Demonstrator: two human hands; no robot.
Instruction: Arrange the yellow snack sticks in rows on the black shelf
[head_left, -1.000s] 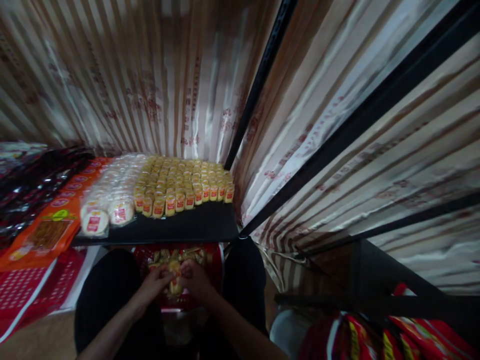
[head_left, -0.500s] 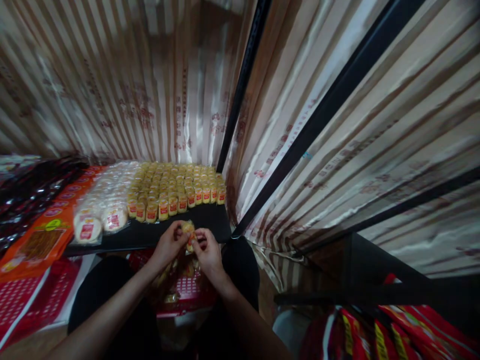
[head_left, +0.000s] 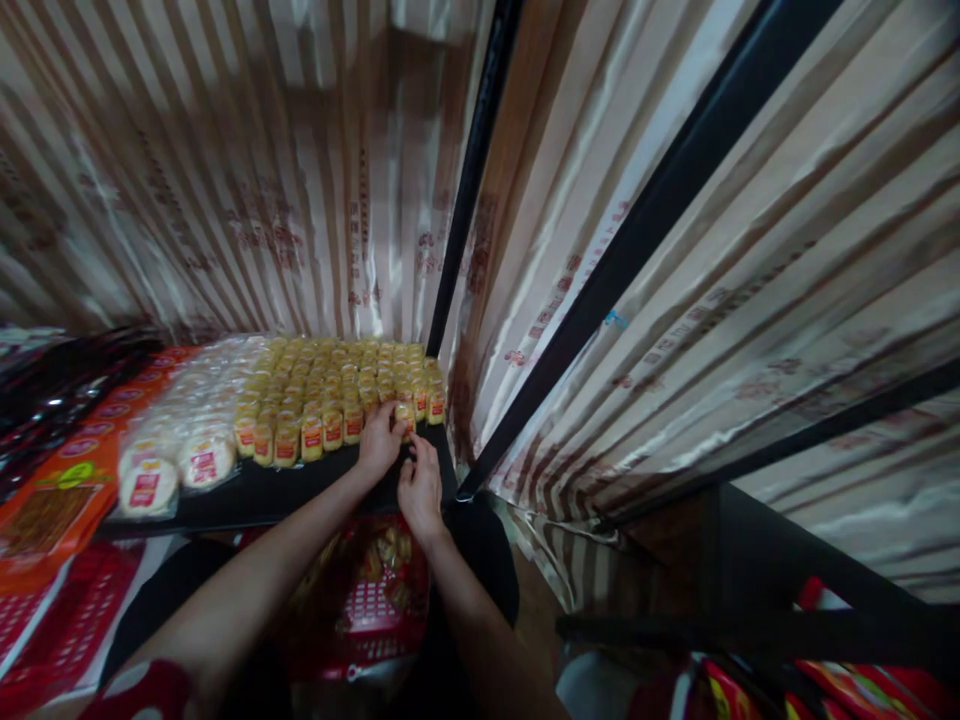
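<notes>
Head view shows the left hand [head_left: 381, 441] with bent fingers pinching a small yellow wrapped packet [head_left: 405, 414] at the front of the rows. Just nearer the wearer, the right hand [head_left: 421, 488] is loosely curled, fingertips close under that packet; in this dim light I cannot tell whether they hold it. Yellow packets [head_left: 289, 420] stand in rows beyond and left of the hands on a black shelf [head_left: 247, 497], beside round white packets [head_left: 206, 462]. Below the hands sits a red basket [head_left: 371, 606].
</notes>
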